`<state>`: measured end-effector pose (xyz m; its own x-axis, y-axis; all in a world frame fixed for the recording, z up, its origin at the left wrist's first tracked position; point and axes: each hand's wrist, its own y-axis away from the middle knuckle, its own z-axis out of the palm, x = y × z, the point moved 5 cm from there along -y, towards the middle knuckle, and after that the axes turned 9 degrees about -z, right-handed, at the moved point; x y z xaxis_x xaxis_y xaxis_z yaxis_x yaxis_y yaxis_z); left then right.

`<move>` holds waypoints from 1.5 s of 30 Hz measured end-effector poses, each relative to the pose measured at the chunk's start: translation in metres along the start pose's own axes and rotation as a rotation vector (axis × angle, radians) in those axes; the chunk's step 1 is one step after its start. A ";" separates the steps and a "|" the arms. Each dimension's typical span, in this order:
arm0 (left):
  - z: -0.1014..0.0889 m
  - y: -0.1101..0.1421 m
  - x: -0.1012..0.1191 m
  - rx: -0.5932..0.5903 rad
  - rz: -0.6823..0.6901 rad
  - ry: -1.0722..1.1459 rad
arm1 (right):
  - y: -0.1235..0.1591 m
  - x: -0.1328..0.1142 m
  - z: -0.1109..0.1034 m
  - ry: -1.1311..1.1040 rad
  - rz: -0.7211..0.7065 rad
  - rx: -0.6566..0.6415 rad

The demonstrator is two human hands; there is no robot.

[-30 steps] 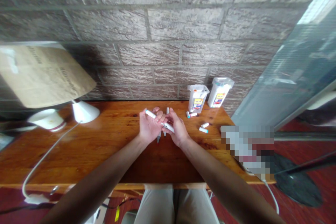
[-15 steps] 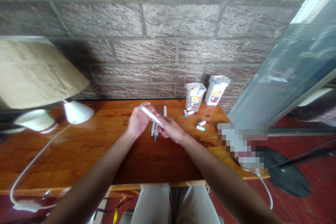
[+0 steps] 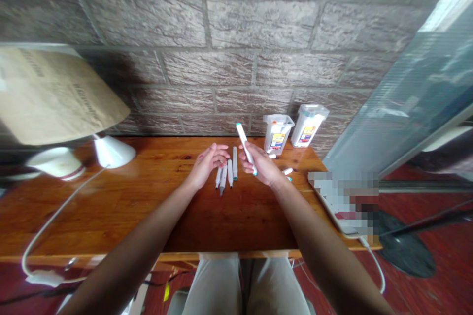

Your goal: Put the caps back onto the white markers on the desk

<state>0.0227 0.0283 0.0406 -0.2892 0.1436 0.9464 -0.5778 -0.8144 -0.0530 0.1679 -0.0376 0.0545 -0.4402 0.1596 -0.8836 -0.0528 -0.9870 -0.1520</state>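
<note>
My right hand (image 3: 257, 161) is closed around a white marker (image 3: 244, 142) with teal ends, tilted with its far end up and to the left. My left hand (image 3: 209, 165) is open with its fingers spread, right beside a row of uncapped markers (image 3: 230, 174) lying on the wooden table (image 3: 155, 211). The marker at the right of the row has a teal tip. Loose white caps (image 3: 287, 171) lie beyond my right hand, which partly hides them.
An open clear plastic box (image 3: 278, 135) and a lidded one (image 3: 308, 128) stand by the brick wall. At the left are a lamp (image 3: 114, 151) with its cord and a white paper cup (image 3: 55, 161). A blurred-out object (image 3: 347, 202) lies at the right edge.
The marker, earlier between both hands, is now in my right hand alone, which has moved right. My left hand has let go and its fingers have spread above the table.
</note>
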 end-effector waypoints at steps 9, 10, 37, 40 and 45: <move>0.020 0.022 -0.005 -0.213 0.174 -0.504 | -0.007 0.011 0.001 -0.217 -0.148 0.174; 0.020 0.022 -0.006 -0.208 0.196 -0.577 | -0.007 0.014 0.005 -0.234 -0.148 0.149; 0.027 0.026 -0.007 -0.060 0.357 -0.980 | 0.006 -0.020 0.015 -0.645 0.017 -0.098; 0.027 0.026 -0.007 -0.031 0.362 -1.027 | 0.008 -0.028 0.012 -0.599 -0.042 -0.096; 0.026 0.027 -0.006 0.018 0.416 -1.027 | 0.008 -0.024 0.014 -0.512 -0.025 -0.115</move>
<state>0.0286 -0.0086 0.0420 0.3172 -0.6710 0.6702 -0.5692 -0.7000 -0.4313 0.1656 -0.0494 0.0807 -0.8231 0.1239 -0.5542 0.0177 -0.9698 -0.2431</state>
